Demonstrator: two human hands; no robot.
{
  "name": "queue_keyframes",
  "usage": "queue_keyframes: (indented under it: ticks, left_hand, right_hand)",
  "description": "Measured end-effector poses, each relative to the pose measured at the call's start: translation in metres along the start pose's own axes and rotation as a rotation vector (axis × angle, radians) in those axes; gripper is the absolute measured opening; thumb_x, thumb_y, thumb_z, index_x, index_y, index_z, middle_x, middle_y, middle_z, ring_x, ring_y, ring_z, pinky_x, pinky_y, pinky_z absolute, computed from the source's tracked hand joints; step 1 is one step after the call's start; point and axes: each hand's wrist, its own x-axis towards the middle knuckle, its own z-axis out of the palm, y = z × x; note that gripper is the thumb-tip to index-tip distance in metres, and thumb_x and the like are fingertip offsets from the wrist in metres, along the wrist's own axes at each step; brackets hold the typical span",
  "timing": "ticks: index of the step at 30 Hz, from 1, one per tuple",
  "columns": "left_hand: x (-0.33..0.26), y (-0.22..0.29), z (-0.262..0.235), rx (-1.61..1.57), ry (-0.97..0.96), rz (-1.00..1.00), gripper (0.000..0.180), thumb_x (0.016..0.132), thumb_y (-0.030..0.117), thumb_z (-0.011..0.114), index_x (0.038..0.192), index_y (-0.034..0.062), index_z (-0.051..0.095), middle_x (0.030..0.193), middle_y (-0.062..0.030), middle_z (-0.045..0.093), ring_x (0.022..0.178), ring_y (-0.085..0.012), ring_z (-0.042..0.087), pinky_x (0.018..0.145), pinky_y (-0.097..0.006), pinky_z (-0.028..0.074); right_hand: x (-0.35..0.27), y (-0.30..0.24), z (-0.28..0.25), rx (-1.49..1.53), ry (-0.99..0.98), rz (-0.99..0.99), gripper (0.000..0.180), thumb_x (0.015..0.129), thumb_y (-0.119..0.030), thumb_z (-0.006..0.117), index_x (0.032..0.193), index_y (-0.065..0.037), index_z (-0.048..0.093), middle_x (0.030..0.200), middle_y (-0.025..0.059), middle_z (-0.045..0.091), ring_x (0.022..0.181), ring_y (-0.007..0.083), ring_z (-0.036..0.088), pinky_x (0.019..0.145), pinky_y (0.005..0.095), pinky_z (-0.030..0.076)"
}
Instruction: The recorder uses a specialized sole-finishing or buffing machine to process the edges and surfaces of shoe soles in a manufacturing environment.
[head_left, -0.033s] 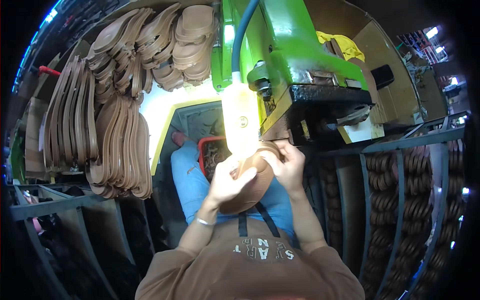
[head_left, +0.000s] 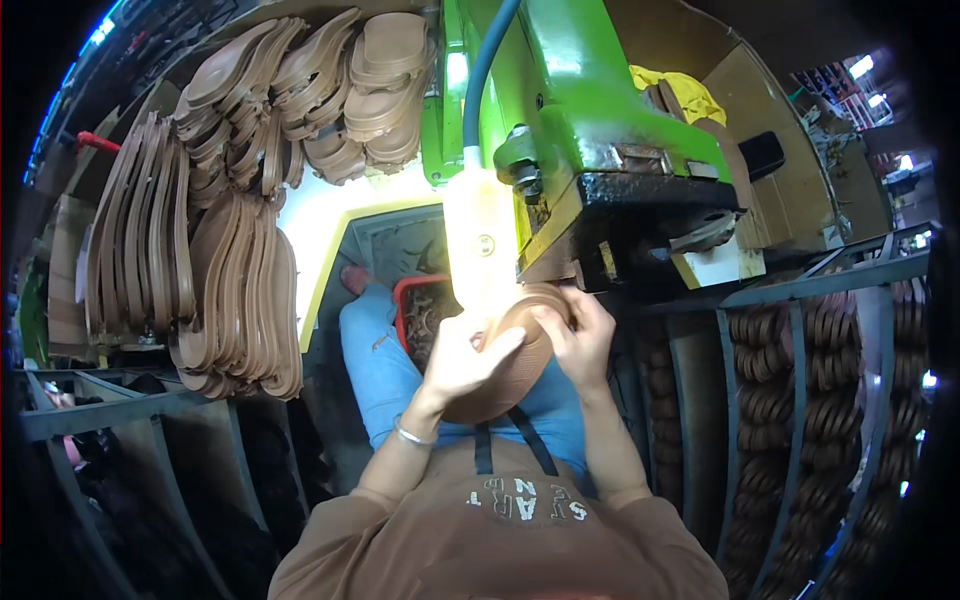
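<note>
A brown shoe sole (head_left: 497, 393) is held between my two hands above my lap, its far end beside the green machine (head_left: 630, 140). My left hand (head_left: 462, 358) grips its left edge, thumb lying across the upper face. On the far right edge, my right hand (head_left: 580, 338) pinches the sole with the thumb on top and the fingers mostly hidden beneath. A glowing white lamp (head_left: 480, 235) hangs just over the sole and washes out part of the left fingers. Whether more than one sole is in my hands, I cannot tell.
Stacked brown soles (head_left: 240, 290) cover the left of the white tabletop (head_left: 325, 205). A red bin (head_left: 405, 295) of trimmings stands below, beside my leg. Metal racks (head_left: 790, 290) of soles stand at the right. A cardboard box (head_left: 785, 130) with a yellow cloth (head_left: 690, 92) sits behind the machine.
My right hand and the sole's far end have shifted very slightly to the right. Both hands keep their hold.
</note>
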Motion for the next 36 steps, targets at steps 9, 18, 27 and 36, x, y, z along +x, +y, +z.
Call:
queue_keyframes:
  ticks: [9, 18, 27, 36]
  left_hand:
    - [0.016, 0.005, 0.025, 0.138, 0.05, 0.158, 0.027, 0.081, 0.007, 0.07, 0.105, -0.0037, 0.062, 0.088, -0.0067, 0.067, 0.078, -0.0084, 0.06, 0.069, -0.023, 0.05]
    - [-0.006, -0.002, 0.031, -0.21, 0.14, 0.011, 0.034, 0.08, -0.002, 0.067, 0.112, -0.0068, 0.055, 0.097, -0.0094, 0.064, 0.088, -0.0118, 0.061, 0.078, -0.024, 0.05]
    - [0.006, 0.013, -0.014, -0.303, 0.106, 0.085, 0.037, 0.075, 0.001, 0.07, 0.109, -0.0055, 0.056, 0.093, -0.0083, 0.063, 0.082, -0.0133, 0.061, 0.073, -0.023, 0.05]
    - [-0.004, -0.015, -0.052, -0.288, 0.17, 0.09, 0.037, 0.079, 0.0, 0.064, 0.113, -0.0071, 0.053, 0.095, -0.0156, 0.065, 0.077, -0.0157, 0.064, 0.067, -0.021, 0.052]
  right_hand:
    - [-0.139, 0.085, 0.001, 0.429, -0.286, 0.489, 0.037, 0.079, -0.006, 0.071, 0.112, 0.003, 0.057, 0.102, 0.0084, 0.064, 0.092, 0.0147, 0.06, 0.083, 0.0283, 0.047]
    - [-0.137, 0.09, -0.096, 0.362, -0.192, 0.546, 0.028, 0.082, -0.004, 0.067, 0.107, 0.003, 0.056, 0.097, 0.0072, 0.063, 0.085, 0.0109, 0.059, 0.076, 0.0254, 0.048]
    - [-0.033, 0.04, -0.094, 0.445, 0.398, 0.14, 0.023, 0.078, 0.002, 0.071, 0.096, 0.002, 0.057, 0.087, 0.0064, 0.063, 0.076, 0.0088, 0.059, 0.072, 0.0206, 0.049]
    - [-0.016, 0.017, -0.082, 0.346, 0.296, 0.044, 0.024, 0.073, 0.003, 0.073, 0.094, 0.004, 0.063, 0.086, 0.0082, 0.066, 0.076, 0.0103, 0.062, 0.072, 0.0217, 0.05]
